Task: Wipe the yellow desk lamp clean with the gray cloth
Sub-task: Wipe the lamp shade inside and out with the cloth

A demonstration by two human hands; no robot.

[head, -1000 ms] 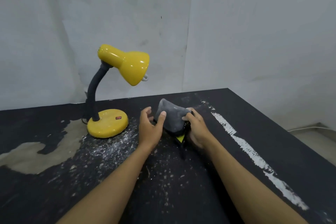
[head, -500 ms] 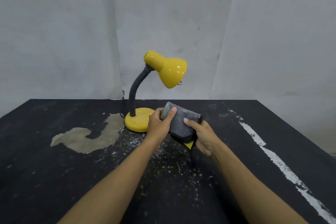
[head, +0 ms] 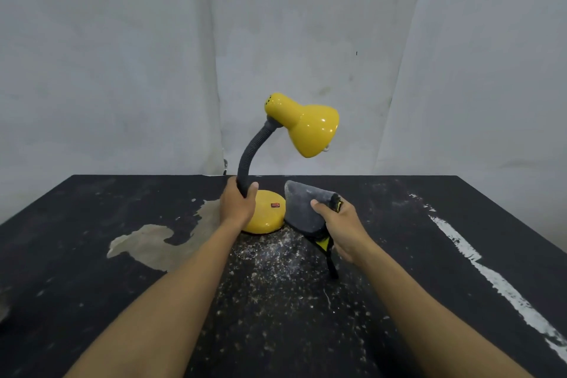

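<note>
A person's left hand [head: 237, 205] grips the lower end of the dark flexible neck [head: 247, 161] of a yellow desk lamp [head: 308, 129], fingers and thumb curled round it just above the round base [head: 265, 219], which stands on a worn black table [head: 92, 255]. The right hand [head: 343, 230], just beside the base and apart from the left, pinches a folded gray cloth [head: 302, 209] between thumb and fingers and holds it raised, its near edge close against the base's right side; whether cloth and base touch cannot be told. A black-and-yellow strap [head: 325, 245] hangs from the cloth below the right hand. The glossy shade [head: 317, 136] leans out above and between the two hands, tilted down toward the right. A small red switch [head: 275, 205] sits on the base between the hands; any marking on it is too small to read. White specks [head: 276, 258] dust the table just short of both hands, a pale bare patch [head: 159, 242] lies left of the left forearm, and a white streak [head: 475, 258] runs well right of the right hand.
</note>
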